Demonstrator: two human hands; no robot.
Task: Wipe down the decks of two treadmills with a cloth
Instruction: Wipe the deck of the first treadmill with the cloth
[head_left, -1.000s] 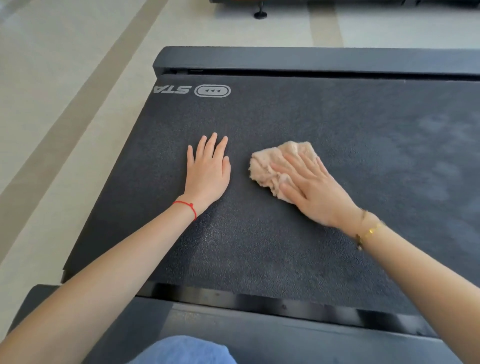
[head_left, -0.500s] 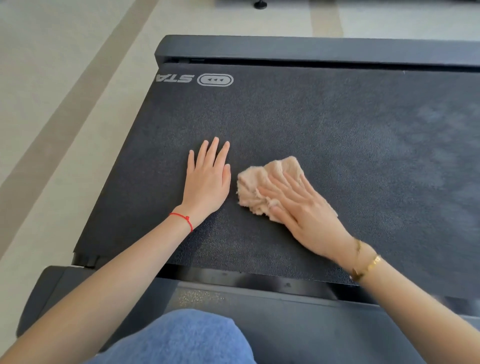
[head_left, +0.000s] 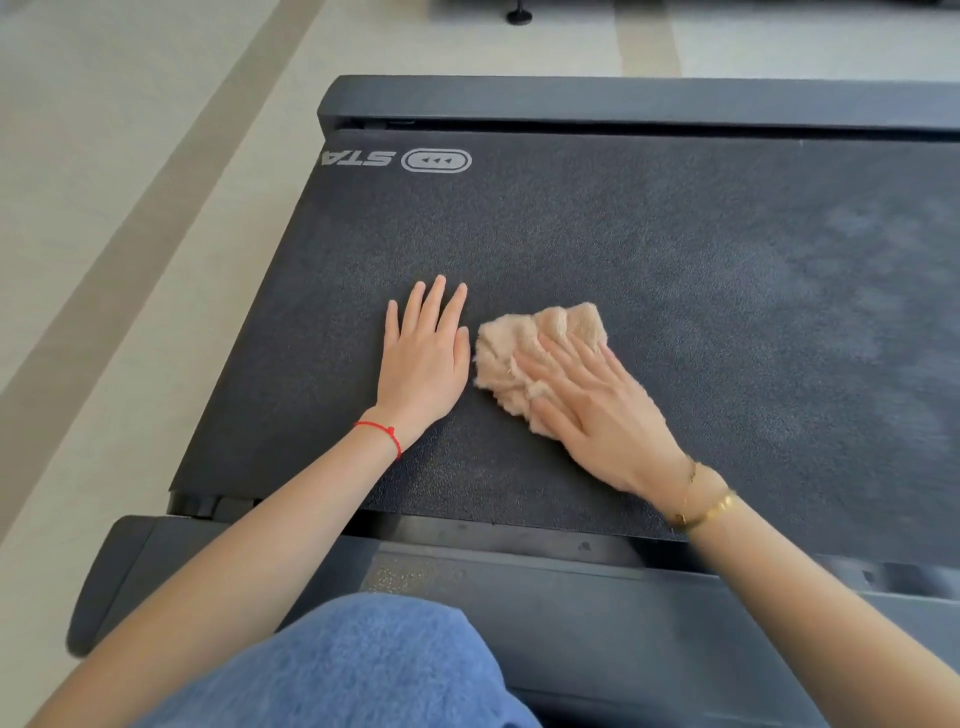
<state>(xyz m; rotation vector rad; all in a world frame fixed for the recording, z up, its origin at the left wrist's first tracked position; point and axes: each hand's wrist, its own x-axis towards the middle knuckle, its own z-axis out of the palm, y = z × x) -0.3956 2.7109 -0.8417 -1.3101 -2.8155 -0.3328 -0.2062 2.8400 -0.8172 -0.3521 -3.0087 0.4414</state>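
A dark, rough treadmill deck (head_left: 649, 249) fills the middle of the view, with a white logo at its far left corner. A crumpled beige cloth (head_left: 524, 348) lies on the deck near its front. My right hand (head_left: 597, 415) presses flat on the cloth's right half, fingers spread over it. My left hand (head_left: 426, 358) rests flat on the bare deck just left of the cloth, fingers together and pointing away, holding nothing. The cloth nearly touches the left hand's thumb side.
Black side rails run along the far edge (head_left: 623, 101) and the near edge (head_left: 519, 587) of the deck. Pale floor with tan stripes (head_left: 130, 234) lies to the left. My blue-clad knee (head_left: 363, 665) is at the bottom. A black foot (head_left: 518, 18) of other equipment stands beyond.
My right hand has slid the cloth leftward across the deck, close up to the left hand. The left hand stayed planted. The view shifted a little.
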